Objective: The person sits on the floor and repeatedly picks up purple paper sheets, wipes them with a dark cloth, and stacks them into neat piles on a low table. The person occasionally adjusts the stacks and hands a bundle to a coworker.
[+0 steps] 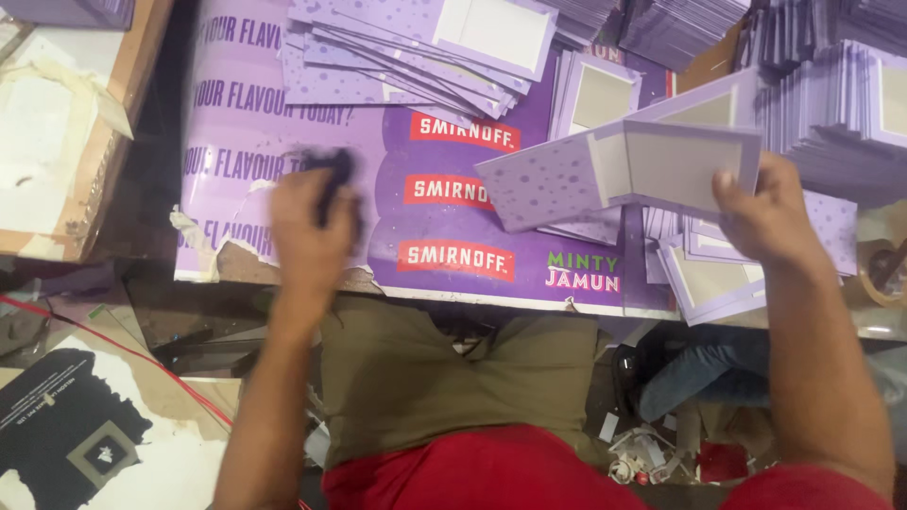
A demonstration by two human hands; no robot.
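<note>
Seen from above, the left hand (pixel 312 231) is closed around a blurred dark tool (pixel 333 179) on a purple poster (pixel 425 217), while the right hand (pixel 770 212) pinches a folded purple card (pixel 624 165) by one corner, so it may slip.

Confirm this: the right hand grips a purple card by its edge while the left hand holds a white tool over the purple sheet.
Not quite. In the head view the tool in the left hand is dark, not white. The rest holds: the right hand grips the purple card by its edge, and the left hand is over the purple sheet.
</note>
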